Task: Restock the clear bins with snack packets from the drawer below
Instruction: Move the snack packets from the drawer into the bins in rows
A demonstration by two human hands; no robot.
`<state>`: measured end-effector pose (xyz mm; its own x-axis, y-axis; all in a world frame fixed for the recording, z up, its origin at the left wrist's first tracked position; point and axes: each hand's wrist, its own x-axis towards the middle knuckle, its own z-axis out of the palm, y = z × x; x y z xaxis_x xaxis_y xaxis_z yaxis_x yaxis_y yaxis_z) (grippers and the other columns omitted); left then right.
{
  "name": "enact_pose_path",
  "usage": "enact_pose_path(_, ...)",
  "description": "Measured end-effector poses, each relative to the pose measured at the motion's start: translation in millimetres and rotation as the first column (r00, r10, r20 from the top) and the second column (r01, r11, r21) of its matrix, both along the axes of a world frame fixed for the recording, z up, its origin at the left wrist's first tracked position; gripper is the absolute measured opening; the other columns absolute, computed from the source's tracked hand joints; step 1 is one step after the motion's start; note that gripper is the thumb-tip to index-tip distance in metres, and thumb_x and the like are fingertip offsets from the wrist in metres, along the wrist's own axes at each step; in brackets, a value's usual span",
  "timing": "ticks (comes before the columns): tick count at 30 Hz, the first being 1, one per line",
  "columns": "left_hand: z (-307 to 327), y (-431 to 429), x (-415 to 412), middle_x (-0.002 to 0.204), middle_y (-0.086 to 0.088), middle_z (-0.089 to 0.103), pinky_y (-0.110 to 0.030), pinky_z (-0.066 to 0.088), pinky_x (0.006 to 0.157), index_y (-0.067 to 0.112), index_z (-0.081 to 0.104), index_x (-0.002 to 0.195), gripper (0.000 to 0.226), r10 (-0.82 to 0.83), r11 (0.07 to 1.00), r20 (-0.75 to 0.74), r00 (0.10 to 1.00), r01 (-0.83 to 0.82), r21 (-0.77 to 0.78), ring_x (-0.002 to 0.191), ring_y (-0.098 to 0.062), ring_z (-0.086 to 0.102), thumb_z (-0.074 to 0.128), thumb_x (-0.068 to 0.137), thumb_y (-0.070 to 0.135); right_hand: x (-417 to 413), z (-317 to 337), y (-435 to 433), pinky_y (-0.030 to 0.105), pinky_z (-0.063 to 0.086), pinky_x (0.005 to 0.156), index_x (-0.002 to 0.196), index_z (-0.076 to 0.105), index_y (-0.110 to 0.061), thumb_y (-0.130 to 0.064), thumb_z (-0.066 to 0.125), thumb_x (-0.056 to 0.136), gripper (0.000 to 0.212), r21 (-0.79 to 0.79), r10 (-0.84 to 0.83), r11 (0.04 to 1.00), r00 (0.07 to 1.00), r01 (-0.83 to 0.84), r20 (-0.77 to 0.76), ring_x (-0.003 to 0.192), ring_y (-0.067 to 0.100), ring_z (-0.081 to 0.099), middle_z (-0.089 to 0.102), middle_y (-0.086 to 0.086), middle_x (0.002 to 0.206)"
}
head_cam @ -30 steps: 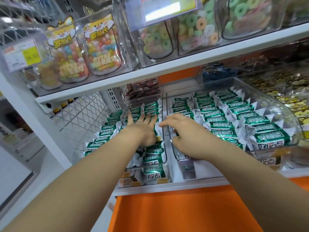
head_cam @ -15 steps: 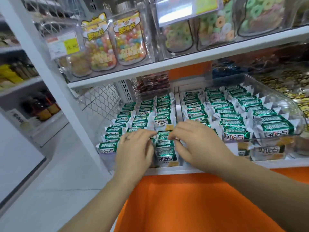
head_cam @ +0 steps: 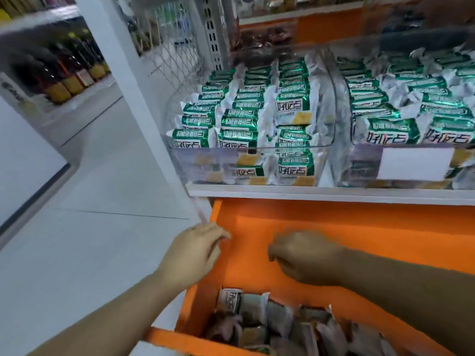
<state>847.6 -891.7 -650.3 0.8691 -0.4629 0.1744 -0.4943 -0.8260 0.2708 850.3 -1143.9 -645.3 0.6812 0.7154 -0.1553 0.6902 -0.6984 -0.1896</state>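
Observation:
Two clear bins stand side by side on the white shelf, the left bin (head_cam: 180,160) and the right bin (head_cam: 341,165), both packed with rows of green-and-white snack packets (head_cam: 295,109). Below them the orange drawer (head_cam: 359,235) is pulled out, with loose snack packets (head_cam: 257,314) lying in its front part. My left hand (head_cam: 191,255) hovers over the drawer's left wall, fingers loosely curled, holding nothing. My right hand (head_cam: 305,255) hangs over the drawer's middle with fingers curled downward, blurred by motion, nothing visible in it.
A white upright post (head_cam: 123,80) and wire mesh panel (head_cam: 177,55) stand left of the bins. Bottles (head_cam: 64,78) fill a shelf at far left. A white label (head_cam: 413,163) hangs on the right bin's front. Grey floor (head_cam: 90,214) lies to the left.
Both hands have left the packets in the left bin and dropped down over the open drawer. My view has tilted downward, bringing the drawer's packets into sight.

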Motion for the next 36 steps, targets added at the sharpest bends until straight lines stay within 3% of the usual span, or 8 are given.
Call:
enact_pose_path(4, -20.7, 11.6, 2.4, 0.099, 0.015, 0.062, -0.02, 0.036, 0.085, 0.029, 0.066, 0.098, 0.027, -0.082, 0.997, -0.015, 0.997, 0.082, -0.012, 0.095, -0.004, 0.05, 0.046, 0.081, 0.023, 8.8, -56.4, 6.6, 0.034, 0.043, 0.093, 0.133, 0.049, -0.023, -0.03, 0.05, 0.096, 0.037, -0.162, -0.136, 0.983, 0.943, 0.09, -0.304, 0.12, 0.024, 0.049, 0.056, 0.002, 0.128)
enact_pose_path(10, -33.8, 12.6, 6.9, 0.101, 0.016, 0.06, -0.024, 0.038, 0.088, 0.027, 0.068, 0.098, 0.025, -0.071, 0.992, 0.001, 0.997, 0.071, -0.103, 0.099, -0.006, 0.048, 0.047, 0.087, 0.026, 21.0, -124.9, 12.2, 0.029, 0.038, 0.092, 0.145, 0.033, -0.02, -0.044, 0.054, 0.094, 0.06, -0.186, -0.37, 0.923, 0.647, 0.336, -0.667, 0.123, 0.024, 0.046, 0.047, 0.008, 0.141)
enact_pose_path(13, -37.0, 12.0, 5.0, 0.1, 0.016, 0.059, -0.024, 0.038, 0.089, 0.026, 0.068, 0.098, 0.024, -0.051, 0.987, -0.005, 0.999, 0.049, -0.153, 0.098, -0.004, 0.048, 0.046, 0.087, 0.027, 14.5, -156.5, 24.3, 0.03, 0.039, 0.096, 0.145, 0.03, -0.018, -0.068, 0.055, 0.079, 0.087, -0.136, -0.347, 0.907, 0.526, 0.398, -0.776, 0.119, 0.021, 0.046, 0.04, 0.008, 0.145)
enact_pose_path(15, -36.6, 10.8, 4.5, 0.098, 0.017, 0.059, -0.023, 0.038, 0.088, 0.026, 0.069, 0.097, 0.024, -0.038, 0.984, -0.011, 0.999, 0.036, -0.174, 0.097, -0.003, 0.047, 0.047, 0.087, 0.027, 6.7, -172.0, 36.3, 0.037, 0.04, 0.1, 0.141, 0.037, -0.018, -0.074, 0.055, 0.076, 0.088, -0.102, -0.293, 0.929, 0.537, 0.356, -0.791, 0.119, 0.022, 0.046, 0.04, 0.007, 0.142)
enact_pose_path(19, -35.4, 10.4, 3.6, 0.098, 0.017, 0.059, -0.021, 0.039, 0.088, 0.025, 0.069, 0.097, 0.024, -0.028, 0.982, -0.024, 0.999, 0.023, -0.185, 0.098, -0.004, 0.048, 0.047, 0.088, 0.026, -2.7, -191.3, 53.7, 0.028, 0.042, 0.083, 0.131, 0.048, -0.014, -0.038, 0.068, 0.085, 0.056, -0.04, -0.302, 0.913, 0.608, 0.405, -0.734, 0.114, 0.024, 0.052, 0.049, 0.009, 0.133)
enact_pose_path(25, -33.3, 11.2, 3.6, 0.099, 0.016, 0.059, -0.027, 0.043, 0.088, 0.025, 0.069, 0.098, 0.024, -0.034, 0.985, -0.048, 0.998, 0.025, -0.17, 0.099, -0.005, 0.049, 0.047, 0.089, 0.027, 12.4, -166.6, 44.1, 0.026, 0.045, 0.076, 0.107, 0.055, -0.023, -0.017, 0.067, 0.082, 0.028, 0.03, -0.342, 0.874, 0.659, 0.484, -0.67, 0.101, 0.02, 0.059, 0.062, 0.006, 0.112)
enact_pose_path(30, -30.7, 12.9, 5.4, 0.101, 0.016, 0.061, -0.025, 0.04, 0.089, 0.027, 0.068, 0.1, 0.024, -0.073, 0.993, -0.041, 0.996, 0.068, -0.096, 0.099, -0.006, 0.049, 0.047, 0.089, 0.029, 19.9, -106.5, 31.1, 0.031, 0.051, 0.08, 0.113, 0.059, -0.022, -0.022, 0.067, 0.084, 0.03, 0.127, -0.238, 0.924, 0.801, 0.362, -0.55, 0.095, 0.012, 0.059, 0.062, 0.0, 0.112)
enact_pose_path(36, -5.3, 3.7, 3.9, 0.099, 0.018, 0.061, -0.013, 0.036, 0.085, 0.027, 0.067, 0.106, 0.023, -0.047, 0.997, -0.155, 0.987, 0.038, -0.063, 0.09, -0.001, 0.055, 0.049, 0.092, 0.025, 9.8, -14.7, 18.7, 0.01, 0.037, 0.066, 0.109, 0.06, -0.025, -0.021, 0.064, 0.086, 0.024, 0.306, -0.121, 0.929, 0.953, 0.208, -0.278, 0.076, -0.013, 0.046, 0.048, -0.023, 0.091)
